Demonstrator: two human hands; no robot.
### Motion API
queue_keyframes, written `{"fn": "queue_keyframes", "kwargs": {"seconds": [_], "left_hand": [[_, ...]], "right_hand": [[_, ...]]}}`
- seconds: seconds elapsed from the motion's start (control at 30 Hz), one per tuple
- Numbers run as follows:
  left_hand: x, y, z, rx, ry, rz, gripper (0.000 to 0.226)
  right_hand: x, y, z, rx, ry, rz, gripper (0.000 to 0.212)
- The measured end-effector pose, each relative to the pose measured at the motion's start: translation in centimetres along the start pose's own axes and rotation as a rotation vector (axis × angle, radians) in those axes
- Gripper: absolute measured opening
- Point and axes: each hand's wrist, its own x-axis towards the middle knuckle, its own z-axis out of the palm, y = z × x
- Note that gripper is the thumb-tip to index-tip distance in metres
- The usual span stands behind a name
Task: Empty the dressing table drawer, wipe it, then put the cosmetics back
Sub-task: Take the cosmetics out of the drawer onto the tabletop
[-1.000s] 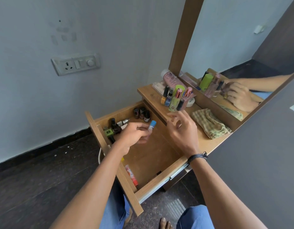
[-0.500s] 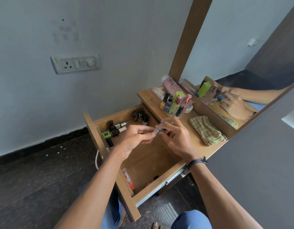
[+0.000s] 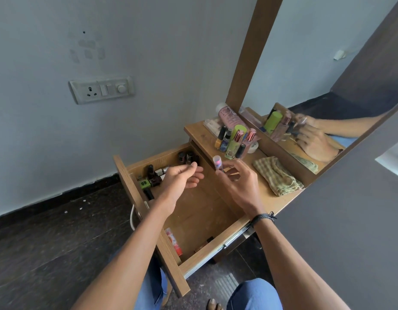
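The wooden drawer (image 3: pixel 207 249) is pulled out below the dressing table top (image 3: pixel 266 193). My right hand (image 3: pixel 237 179) pinches a small tube with a clear cap (image 3: pixel 216 162) upright above the drawer's far edge. My left hand (image 3: pixel 182 179) hovers over the drawer with relaxed fingers and holds nothing. Small dark bottles (image 3: pixel 185 157) stand in the far corner of the drawer, more bottles and a green-capped item (image 3: pixel 152 176) lie along its left side, and a red tube (image 3: pixel 174 241) lies at its near left wall. Several cosmetics (image 3: pixel 232 139) stand on the table top.
A folded checked cloth (image 3: pixel 277 175) lies on the table top right of my right hand. A wood-framed mirror (image 3: pixel 305 86) rises behind the table and reflects my hand. A switchboard (image 3: pixel 101 88) is on the wall at left. My knee (image 3: pixel 254 294) is below the drawer.
The small tube passed from my left hand to my right hand. My left hand let go and drew back left, while my right hand lifted the tube toward the table top.
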Motion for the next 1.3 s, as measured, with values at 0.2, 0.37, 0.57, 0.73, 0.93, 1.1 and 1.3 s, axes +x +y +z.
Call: {"fn": "queue_keyframes", "kwargs": {"seconds": [0.2,0.37,0.57,0.73,0.93,1.1,1.3], "left_hand": [[1.1,-1.8,0.3,0.498,0.145,0.064,0.017],[0.5,-2.0,0.4,0.943,0.221,0.153,0.012],[0.8,-2.8,0.4,0.981,0.244,0.209,0.017],[0.9,-3.0,0.2,1.061,0.331,0.184,0.024],[0.7,-1.3,-1.8,1.190,0.432,0.102,0.038],[1.0,0.8,-5.7,1.512,0.239,0.115,0.039],[-0.2,-0.4,-6.0,1.651,0.190,0.163,0.040]], "right_hand": [[-0.1,-0.7,-0.7,0.131,0.216,0.174,0.014],[0.1,-1.3,-1.2,0.173,0.387,0.290,0.014],[0.6,-0.8,-1.1,0.117,0.527,0.464,0.015],[1.2,-0.4,-0.6,-0.008,0.425,0.526,0.015],[1.4,0.1,-0.4,-0.027,0.405,0.520,0.014],[1.6,0.5,-0.1,-0.059,0.370,0.530,0.020],[1.2,-0.7,-0.7,-0.044,0.419,0.499,0.030]]}}
